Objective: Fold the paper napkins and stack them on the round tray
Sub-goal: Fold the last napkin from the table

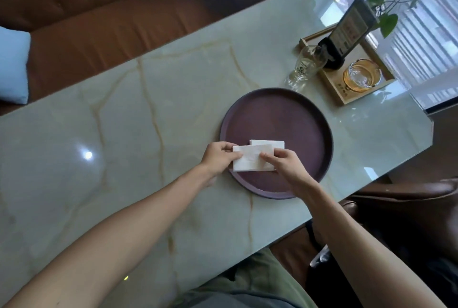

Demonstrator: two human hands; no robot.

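L hand (pixel 218 156) & R hand (pixel 282 159) pinch folded napkin (pixel 250 161) over tray (pixel 277 114) — square edges w/ stack (pixel 270 143) below, then lower flat.

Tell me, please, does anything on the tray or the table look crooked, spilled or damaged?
Only one small thing: the folded napkin held by the left hand and right hand sits askew, offset from the napkin beneath it on the round tray. Nothing looks spilled or damaged.
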